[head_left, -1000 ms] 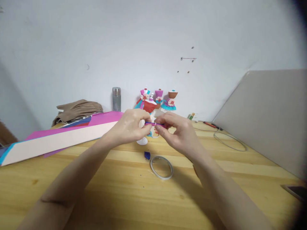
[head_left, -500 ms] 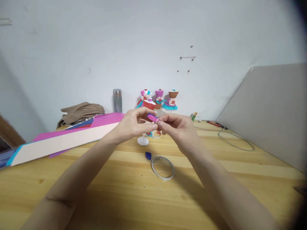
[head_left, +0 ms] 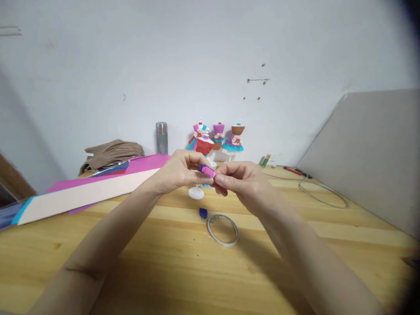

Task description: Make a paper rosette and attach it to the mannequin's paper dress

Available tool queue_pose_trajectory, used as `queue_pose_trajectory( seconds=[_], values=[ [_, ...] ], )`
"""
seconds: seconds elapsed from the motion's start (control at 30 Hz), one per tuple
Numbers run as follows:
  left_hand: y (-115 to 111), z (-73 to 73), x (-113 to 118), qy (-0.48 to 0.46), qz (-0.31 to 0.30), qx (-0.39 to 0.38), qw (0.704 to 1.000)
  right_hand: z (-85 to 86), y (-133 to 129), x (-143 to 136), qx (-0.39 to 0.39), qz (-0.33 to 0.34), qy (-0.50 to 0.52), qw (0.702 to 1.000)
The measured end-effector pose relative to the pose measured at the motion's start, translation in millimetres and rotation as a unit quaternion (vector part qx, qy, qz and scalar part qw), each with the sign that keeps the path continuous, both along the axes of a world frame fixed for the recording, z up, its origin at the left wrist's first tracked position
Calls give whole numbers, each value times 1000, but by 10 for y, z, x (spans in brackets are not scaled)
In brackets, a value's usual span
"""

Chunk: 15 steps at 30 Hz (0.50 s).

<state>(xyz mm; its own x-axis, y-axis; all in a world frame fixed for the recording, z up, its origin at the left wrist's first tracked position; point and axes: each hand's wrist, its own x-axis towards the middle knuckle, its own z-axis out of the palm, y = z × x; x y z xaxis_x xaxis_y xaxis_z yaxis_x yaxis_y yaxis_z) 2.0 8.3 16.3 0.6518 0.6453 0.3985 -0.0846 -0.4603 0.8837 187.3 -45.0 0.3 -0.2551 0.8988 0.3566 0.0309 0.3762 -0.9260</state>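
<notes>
Pink-and-blue bundle [head_left: 209, 171], small and folded, is held up between my two hands above a pale wooden table [head_left: 157, 262]; below it lie a dark blue scrap [head_left: 203, 213] and, just beside that, a narrow grey ring [head_left: 226, 244]; beyond my hands, miniature dress forms [head_left: 238, 138] in bright outfits stand near the wall, a grey flask [head_left: 162, 139] to their left; further left are brown cloth [head_left: 114, 154] and long coloured sheets [head_left: 88, 188]; to the right are a green-and-yellow tube [head_left: 266, 160], a red-and-black tool [head_left: 293, 170] and a looped cable [head_left: 328, 205]; my hands block part of the nearest form, though its round white base [head_left: 196, 193] shows; the sheets run off the left edge, and a dark object at the far right is too blurred to name; my left hand [head_left: 179, 173] pinches the bundle between thumb and fingers; my right hand [head_left: 244, 181] grips its right end with the fingertips, which hide that tip.
</notes>
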Motion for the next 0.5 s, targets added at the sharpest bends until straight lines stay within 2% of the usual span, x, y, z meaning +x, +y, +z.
queue_pose_trajectory(
  seconds=[0.13,0.2,0.33,0.5],
  values=[
    [-27,45,-40,45,-9,56,997,1,27,29,-80,92,13,992],
    [-6,44,-49,28,-22,57,998,6,40,25,-124,117,42,984],
    [55,26,-63,-37,-47,25,998,8,51,-9,-188,132,105,968],
    [29,44,-85,-56,-23,29,998,-30,63,-43,-208,143,114,961]
  ],
)
